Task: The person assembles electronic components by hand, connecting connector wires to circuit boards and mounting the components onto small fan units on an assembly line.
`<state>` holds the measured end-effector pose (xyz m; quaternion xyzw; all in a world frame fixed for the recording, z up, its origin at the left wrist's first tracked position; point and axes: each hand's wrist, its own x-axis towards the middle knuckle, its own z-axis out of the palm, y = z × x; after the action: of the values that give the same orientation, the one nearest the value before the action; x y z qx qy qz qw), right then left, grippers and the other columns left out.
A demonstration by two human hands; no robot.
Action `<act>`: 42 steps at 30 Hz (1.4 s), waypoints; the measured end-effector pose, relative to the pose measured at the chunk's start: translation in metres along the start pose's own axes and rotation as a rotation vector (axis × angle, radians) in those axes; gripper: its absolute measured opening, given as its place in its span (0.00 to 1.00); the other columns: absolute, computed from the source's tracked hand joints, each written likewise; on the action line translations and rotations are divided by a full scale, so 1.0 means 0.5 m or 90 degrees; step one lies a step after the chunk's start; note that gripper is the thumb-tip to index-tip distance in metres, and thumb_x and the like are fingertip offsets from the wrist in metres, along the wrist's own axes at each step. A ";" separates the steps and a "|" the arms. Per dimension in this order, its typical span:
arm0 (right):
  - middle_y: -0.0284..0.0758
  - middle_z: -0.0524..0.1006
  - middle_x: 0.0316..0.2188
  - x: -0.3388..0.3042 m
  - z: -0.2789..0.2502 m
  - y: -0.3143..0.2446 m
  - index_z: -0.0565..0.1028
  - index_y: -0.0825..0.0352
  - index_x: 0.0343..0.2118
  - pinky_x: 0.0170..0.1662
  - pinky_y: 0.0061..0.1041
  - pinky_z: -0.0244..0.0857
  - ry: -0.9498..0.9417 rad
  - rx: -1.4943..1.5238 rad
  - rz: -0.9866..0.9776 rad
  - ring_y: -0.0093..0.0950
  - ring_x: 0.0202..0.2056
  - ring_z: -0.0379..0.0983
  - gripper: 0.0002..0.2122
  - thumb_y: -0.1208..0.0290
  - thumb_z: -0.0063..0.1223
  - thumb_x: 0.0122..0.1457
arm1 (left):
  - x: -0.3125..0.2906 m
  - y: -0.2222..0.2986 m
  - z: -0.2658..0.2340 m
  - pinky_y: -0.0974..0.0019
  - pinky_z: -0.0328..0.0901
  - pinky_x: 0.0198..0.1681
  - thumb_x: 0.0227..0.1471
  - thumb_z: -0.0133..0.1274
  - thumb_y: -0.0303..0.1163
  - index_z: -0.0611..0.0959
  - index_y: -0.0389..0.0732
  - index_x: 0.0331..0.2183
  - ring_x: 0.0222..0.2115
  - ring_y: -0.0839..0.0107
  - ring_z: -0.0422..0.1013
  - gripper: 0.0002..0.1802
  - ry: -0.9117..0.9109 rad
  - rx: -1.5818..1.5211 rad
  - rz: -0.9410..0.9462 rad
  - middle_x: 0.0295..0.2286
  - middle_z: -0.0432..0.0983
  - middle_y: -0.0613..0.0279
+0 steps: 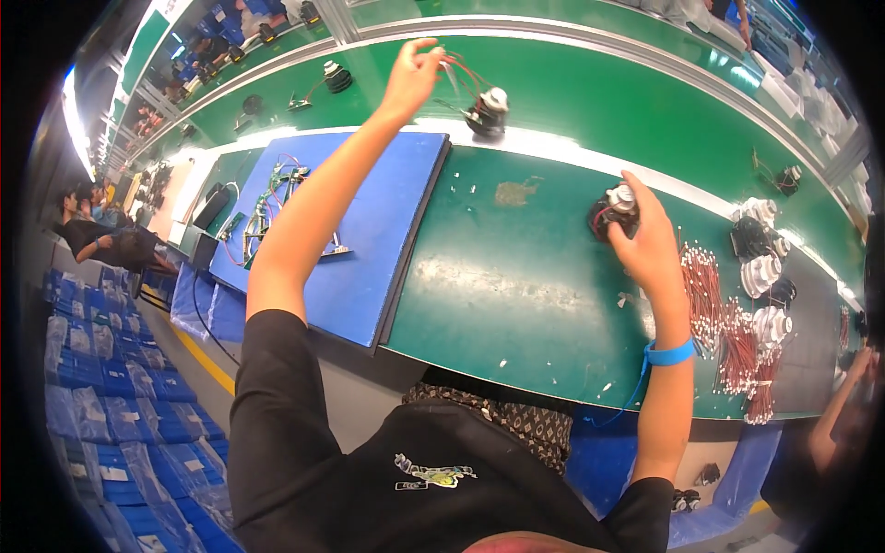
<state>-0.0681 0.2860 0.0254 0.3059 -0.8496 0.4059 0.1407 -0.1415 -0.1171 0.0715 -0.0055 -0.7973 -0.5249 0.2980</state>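
Observation:
My left hand (413, 81) reaches out over the far edge of the bench, its fingers pinched on thin red wires (472, 74). Those wires run to a small black and white motor unit (488, 112), slightly blurred, at the edge of the green conveyor. My right hand (645, 238) is closed round a second black and white motor unit (615, 210) above the bench; a red wire shows on its side. A blue band circles my right wrist. Beside that forearm lie bundles of red wires with white connectors (705, 290).
A blue mat (387, 221) at left carries circuit boards with wires (277, 207). White and black motor parts (761, 275) line the right side of the green bench (498, 286). More units sit on the conveyor (590, 88). A co-worker's arm (834, 415) is at far right.

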 end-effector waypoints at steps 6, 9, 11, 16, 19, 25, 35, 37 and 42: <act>0.45 0.70 0.50 -0.018 0.027 -0.052 0.67 0.68 0.54 0.55 0.36 0.64 -0.019 -0.048 -0.017 0.43 0.53 0.67 0.26 0.73 0.61 0.51 | 0.028 -0.128 -0.273 0.59 0.64 0.52 0.54 0.56 0.44 0.75 0.36 0.50 0.48 0.54 0.71 0.28 0.085 0.378 0.028 0.44 0.76 0.45; 0.44 0.70 0.50 -0.008 0.008 -0.115 0.66 0.68 0.54 0.54 0.35 0.65 -0.127 -0.061 0.185 0.42 0.52 0.67 0.28 0.72 0.62 0.50 | -0.037 -0.168 -0.504 0.51 0.63 0.51 0.48 0.58 0.41 0.80 0.42 0.44 0.47 0.50 0.70 0.21 0.092 0.755 -0.068 0.42 0.77 0.46; 0.44 0.69 0.51 -0.009 0.004 -0.105 0.66 0.68 0.55 0.55 0.35 0.64 -0.118 -0.037 0.113 0.42 0.53 0.66 0.28 0.72 0.62 0.49 | -0.101 -0.175 -0.596 0.53 0.65 0.48 0.47 0.58 0.40 0.79 0.43 0.43 0.44 0.52 0.72 0.21 0.045 0.852 -0.048 0.38 0.77 0.46; 0.45 0.63 0.57 -0.011 0.010 -0.102 0.68 0.62 0.56 0.60 0.42 0.57 -0.052 -0.066 -0.102 0.46 0.58 0.59 0.31 0.79 0.57 0.44 | -0.149 -0.136 -0.501 0.56 0.67 0.45 0.45 0.56 0.33 0.84 0.42 0.35 0.38 0.52 0.73 0.12 -0.257 0.774 -0.133 0.34 0.77 0.46; 0.44 0.62 0.58 -0.014 0.037 -0.099 0.69 0.63 0.55 0.61 0.42 0.56 -0.072 -0.181 -0.240 0.45 0.59 0.58 0.30 0.80 0.56 0.43 | -0.151 -0.114 -0.531 0.57 0.67 0.46 0.44 0.53 0.27 0.85 0.40 0.32 0.40 0.52 0.73 0.10 -0.305 0.712 -0.112 0.35 0.77 0.46; 0.43 0.65 0.55 -0.017 0.055 -0.077 0.74 0.67 0.39 0.60 0.41 0.58 -0.062 -0.235 -0.282 0.43 0.59 0.60 0.16 0.80 0.57 0.43 | -0.107 -0.103 -0.545 0.60 0.69 0.44 0.37 0.51 0.16 0.84 0.38 0.34 0.39 0.62 0.76 0.18 -0.564 0.693 -0.237 0.36 0.80 0.54; 0.39 0.69 0.44 -0.022 0.038 -0.078 0.75 0.65 0.42 0.44 0.34 0.66 0.103 -0.179 -0.192 0.37 0.44 0.68 0.18 0.80 0.60 0.44 | -0.089 -0.114 -0.514 0.62 0.70 0.41 0.30 0.65 0.22 0.83 0.39 0.39 0.37 0.61 0.75 0.25 -0.620 0.774 -0.290 0.34 0.79 0.57; 0.36 0.73 0.34 -0.017 0.039 -0.103 0.75 0.62 0.42 0.40 0.32 0.66 0.093 -0.205 -0.132 0.34 0.37 0.71 0.17 0.78 0.59 0.46 | -0.096 -0.130 -0.618 0.62 0.70 0.40 0.31 0.66 0.24 0.84 0.39 0.36 0.36 0.62 0.75 0.22 -0.541 0.784 -0.230 0.33 0.79 0.55; 0.33 0.75 0.22 -0.028 0.020 -0.097 0.74 0.63 0.41 0.32 0.30 0.66 0.066 -0.205 -0.045 0.31 0.25 0.74 0.13 0.76 0.58 0.50 | -0.068 -0.151 -0.603 0.66 0.67 0.38 0.44 0.61 0.32 0.83 0.32 0.36 0.31 0.65 0.76 0.16 -0.332 0.736 -0.137 0.30 0.81 0.57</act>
<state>-0.0262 0.2606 0.0417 0.2878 -0.8839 0.2742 0.2463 0.0035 -0.3939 0.0742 0.1086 -0.9939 -0.0191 -0.0050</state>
